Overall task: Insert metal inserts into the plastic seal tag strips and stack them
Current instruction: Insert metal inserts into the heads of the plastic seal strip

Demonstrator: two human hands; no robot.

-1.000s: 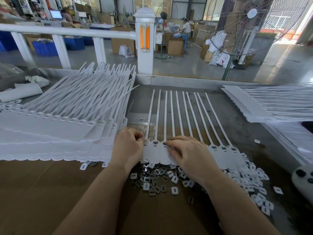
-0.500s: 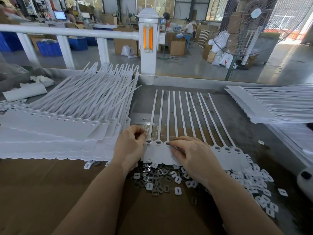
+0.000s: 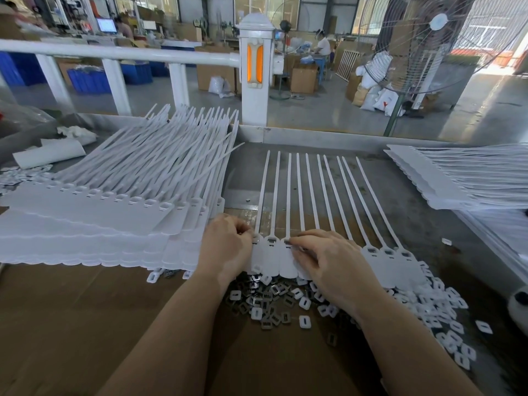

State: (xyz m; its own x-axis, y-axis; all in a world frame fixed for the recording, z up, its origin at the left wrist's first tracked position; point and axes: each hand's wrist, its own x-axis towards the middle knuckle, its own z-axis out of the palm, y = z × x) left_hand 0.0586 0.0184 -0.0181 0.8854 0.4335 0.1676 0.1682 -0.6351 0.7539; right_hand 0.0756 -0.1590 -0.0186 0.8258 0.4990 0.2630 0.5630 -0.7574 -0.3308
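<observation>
Head view: the strip of seal tags (image 3: 288, 252) lies flat on the desk (image 3: 85, 324), tails pointing away from the person. The left hand (image 3: 225, 247) rests at the strip's left end, fingers curled at the first tag head; whether it pinches an insert cannot be told. The right hand (image 3: 328, 261) lies over the middle tag heads, fingertips pressing near the third socket.

Compared with a second ago, both hands occupy almost the same positions; only the camera has shifted slightly. Judgement: insertion is proceeding at the left end of the strip.

The loose metal inserts (image 3: 265, 298) lie heaped just below the strip. The stack of finished strips (image 3: 100, 221) sits left of it.
</observation>
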